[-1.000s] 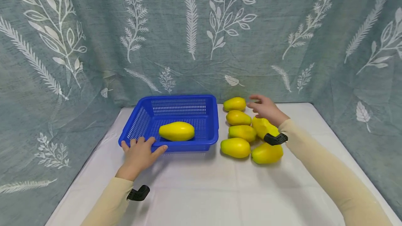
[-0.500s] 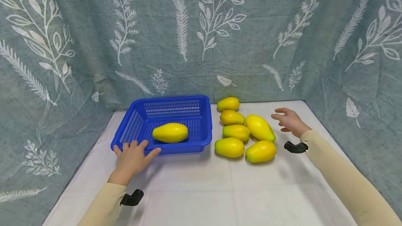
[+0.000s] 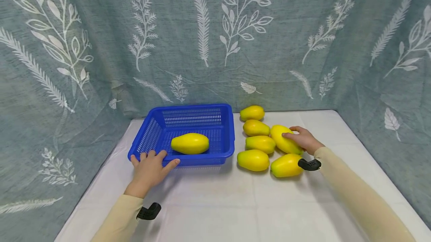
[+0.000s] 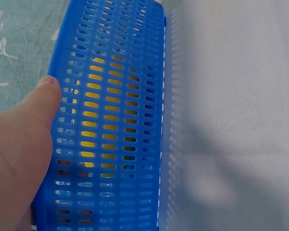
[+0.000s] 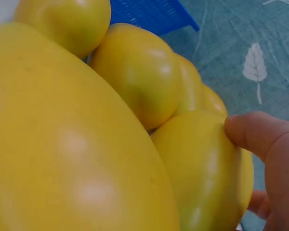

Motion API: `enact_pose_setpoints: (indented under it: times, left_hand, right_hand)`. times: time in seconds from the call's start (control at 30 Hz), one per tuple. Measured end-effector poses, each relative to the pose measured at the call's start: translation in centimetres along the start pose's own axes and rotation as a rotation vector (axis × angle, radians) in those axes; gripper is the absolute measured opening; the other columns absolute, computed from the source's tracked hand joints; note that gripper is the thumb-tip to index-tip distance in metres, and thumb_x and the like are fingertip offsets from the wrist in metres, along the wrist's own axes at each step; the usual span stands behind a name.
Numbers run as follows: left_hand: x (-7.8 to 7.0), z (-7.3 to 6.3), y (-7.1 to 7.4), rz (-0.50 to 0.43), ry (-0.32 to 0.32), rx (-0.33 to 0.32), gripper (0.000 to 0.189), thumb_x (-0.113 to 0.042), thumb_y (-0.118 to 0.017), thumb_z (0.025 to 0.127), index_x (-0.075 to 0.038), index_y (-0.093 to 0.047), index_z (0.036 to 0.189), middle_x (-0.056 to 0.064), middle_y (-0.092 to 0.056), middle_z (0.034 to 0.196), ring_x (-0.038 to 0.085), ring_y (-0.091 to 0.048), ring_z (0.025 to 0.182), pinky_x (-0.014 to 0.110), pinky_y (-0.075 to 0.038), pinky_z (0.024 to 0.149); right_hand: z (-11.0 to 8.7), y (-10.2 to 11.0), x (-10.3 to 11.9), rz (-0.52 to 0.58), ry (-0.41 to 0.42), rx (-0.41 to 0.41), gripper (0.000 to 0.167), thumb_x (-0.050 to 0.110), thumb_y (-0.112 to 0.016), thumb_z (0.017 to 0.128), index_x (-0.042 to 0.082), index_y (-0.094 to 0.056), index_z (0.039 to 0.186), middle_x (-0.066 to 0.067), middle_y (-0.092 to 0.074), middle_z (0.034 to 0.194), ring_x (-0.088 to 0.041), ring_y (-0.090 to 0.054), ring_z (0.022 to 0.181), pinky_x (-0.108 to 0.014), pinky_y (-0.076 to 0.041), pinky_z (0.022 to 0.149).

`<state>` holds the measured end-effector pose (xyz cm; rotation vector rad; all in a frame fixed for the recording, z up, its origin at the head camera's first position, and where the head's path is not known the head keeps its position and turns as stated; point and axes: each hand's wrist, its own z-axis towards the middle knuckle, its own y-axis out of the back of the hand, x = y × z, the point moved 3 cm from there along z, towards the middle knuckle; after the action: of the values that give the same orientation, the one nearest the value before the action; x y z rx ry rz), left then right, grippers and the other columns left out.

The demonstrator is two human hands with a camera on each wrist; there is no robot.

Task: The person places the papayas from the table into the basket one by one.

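Note:
My left hand (image 3: pixel 148 171) grips the near left rim of a blue plastic basket (image 3: pixel 202 158), its fingers over the edge. In the left wrist view the thumb lies on that rim, and fingers show through the slots. One yellow papaya (image 3: pixel 190 143) lies inside the basket. My right hand (image 3: pixel 304 139) holds another yellow papaya (image 3: pixel 282 137) on the table, thumb on top and fingers around its far side. In the right wrist view that papaya (image 5: pixel 202 168) is under the thumb, partly behind a large near papaya (image 5: pixel 77 144).
Several papayas stand in a column right of the basket, from a back one (image 3: pixel 252 113) to a front one (image 3: pixel 253 160). Another papaya (image 3: pixel 286 166) lies just in front of the held one. A white cloth covers the table (image 3: pixel 215 204); a leaf-patterned curtain (image 3: pixel 185 47) hangs behind.
My right hand has moved from above the papayas out to the right, then back left and down onto the tilted papaya, which it now holds. The left hand stays on the basket rim.

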<state>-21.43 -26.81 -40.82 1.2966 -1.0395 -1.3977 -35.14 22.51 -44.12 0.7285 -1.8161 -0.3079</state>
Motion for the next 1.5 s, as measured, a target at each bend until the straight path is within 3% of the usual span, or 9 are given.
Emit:
enact_pose_setpoints:
  times: [0.17, 0.47, 0.67, 0.8, 0.97, 1.13, 1.33, 1.5]
  left_hand:
    - [0.1, -0.2, 0.2, -0.004, -0.006, -0.015, 0.068, -0.059, -0.056, 0.098, -0.002, -0.061, 0.135, 0.036, -0.058, 0.129, 0.067, -0.042, 0.125, 0.087, -0.008, 0.105]
    - [0.8, -0.5, 0.7, 0.006, 0.001, -0.012, 0.070, -0.061, -0.055, 0.098, -0.002, -0.061, 0.135, 0.036, -0.058, 0.130, 0.068, -0.041, 0.126, 0.088, -0.008, 0.105]
    - [1.4, -0.7, 1.0, 0.014, 0.011, -0.015, 0.070, -0.061, -0.055, 0.098, -0.003, -0.061, 0.136, 0.036, -0.058, 0.132, 0.068, -0.041, 0.126, 0.087, -0.008, 0.106]
    - [1.5, -0.5, 1.0, 0.021, 0.007, -0.008, 0.071, -0.061, -0.055, 0.098, -0.003, -0.061, 0.137, 0.036, -0.058, 0.132, 0.067, -0.041, 0.127, 0.087, -0.008, 0.106]
    - [1.3, -0.3, 0.9, 0.016, 0.001, -0.003, 0.071, -0.062, -0.054, 0.097, -0.003, -0.061, 0.136, 0.035, -0.058, 0.132, 0.067, -0.041, 0.127, 0.087, -0.008, 0.106]
    - [1.1, -0.2, 0.7, 0.012, 0.010, 0.007, 0.071, -0.063, -0.054, 0.098, -0.004, -0.061, 0.137, 0.034, -0.058, 0.134, 0.066, -0.041, 0.129, 0.087, -0.008, 0.107]
    - [0.7, 0.0, 0.5, 0.022, 0.016, 0.018, 0.072, -0.064, -0.053, 0.097, -0.006, -0.060, 0.139, 0.033, -0.058, 0.135, 0.064, -0.042, 0.130, 0.085, -0.010, 0.108]
    - [0.6, 0.1, 0.1, 0.025, 0.019, 0.029, 0.072, -0.065, -0.053, 0.097, -0.007, -0.060, 0.139, 0.033, -0.058, 0.136, 0.064, -0.042, 0.131, 0.085, -0.010, 0.109]
  right_hand:
    - [0.1, -0.4, 0.2, 0.002, 0.011, -0.013, 0.085, 0.051, -0.051, 0.102, 0.001, -0.017, 0.161, -0.031, -0.025, 0.161, -0.037, -0.047, 0.127, -0.036, -0.047, 0.090]
    - [0.0, 0.0, 1.5, 0.036, 0.011, -0.060, 0.086, 0.052, -0.052, 0.102, 0.000, -0.015, 0.161, -0.032, -0.026, 0.161, -0.042, -0.043, 0.137, -0.053, -0.044, 0.111]
    - [-0.6, 1.1, 5.7, 0.113, 0.067, -0.068, 0.091, 0.058, -0.049, 0.101, 0.005, -0.011, 0.163, -0.031, -0.030, 0.159, -0.038, -0.048, 0.129, -0.047, -0.050, 0.102]
    - [-0.9, 0.5, 9.6, 0.180, 0.116, -0.052, 0.090, 0.057, -0.051, 0.101, 0.009, -0.009, 0.164, -0.028, -0.033, 0.158, -0.037, -0.049, 0.129, -0.044, -0.050, 0.100]
    - [-0.7, -2.5, 14.6, 0.269, 0.157, -0.032, 0.084, 0.050, -0.055, 0.101, 0.012, -0.015, 0.164, -0.022, -0.037, 0.158, -0.036, -0.050, 0.132, -0.047, -0.048, 0.105]
    - [-0.5, -7.4, 18.5, 0.294, 0.175, 0.001, 0.076, 0.046, -0.059, 0.101, 0.015, -0.025, 0.161, -0.018, -0.044, 0.154, -0.032, -0.055, 0.124, -0.045, -0.051, 0.100]
    - [-0.2, -13.0, 20.7, 0.245, 0.176, 0.021, 0.072, 0.044, -0.063, 0.099, 0.015, -0.033, 0.158, -0.013, -0.043, 0.156, -0.030, -0.055, 0.125, -0.046, -0.050, 0.106]
    - [0.2, -16.6, 21.1, 0.118, 0.208, -0.042, 0.071, 0.039, -0.063, 0.100, 0.010, -0.034, 0.157, -0.016, -0.041, 0.159, -0.034, -0.052, 0.135, -0.050, -0.046, 0.112]
